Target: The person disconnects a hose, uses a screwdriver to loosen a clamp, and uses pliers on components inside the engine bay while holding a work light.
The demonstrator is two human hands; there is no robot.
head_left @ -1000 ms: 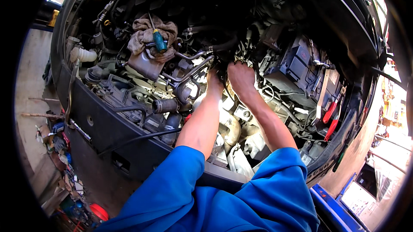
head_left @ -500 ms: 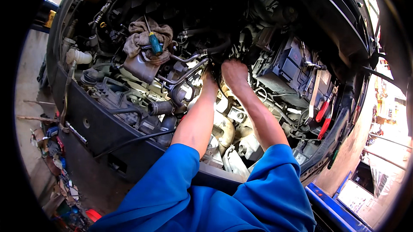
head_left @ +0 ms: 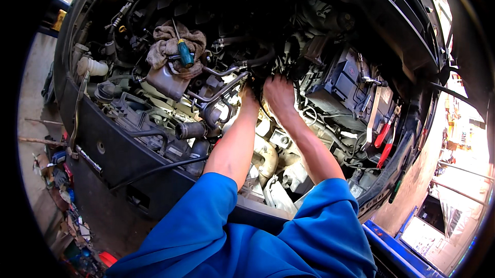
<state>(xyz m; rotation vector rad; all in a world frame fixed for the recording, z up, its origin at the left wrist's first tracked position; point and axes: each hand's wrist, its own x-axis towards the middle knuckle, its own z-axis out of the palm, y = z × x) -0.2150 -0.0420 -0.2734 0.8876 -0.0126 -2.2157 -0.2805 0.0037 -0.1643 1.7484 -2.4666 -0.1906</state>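
Both my arms reach deep into a car's engine bay. My left hand is down beside a bent metal pipe; its fingers are lost among dark parts. Just to its right, my right hand has its fingers bent and pressed together at a bundle of dark wires and hoses. What lies between those fingers is hidden. A thin black cable runs down between the two hands. Below them, bright light falls on a curved metal pipe.
A green-handled screwdriver lies on a crumpled brown rag at the left. The battery is on the right, with red-handled pliers near it. A ratchet-like tool hangs at the front left edge. The black bumper stands before me.
My right hand has shifted slightly left and its fingers now stretch a little farther into the dark wires. The left hand stays almost in place. The whole view has shifted slightly.
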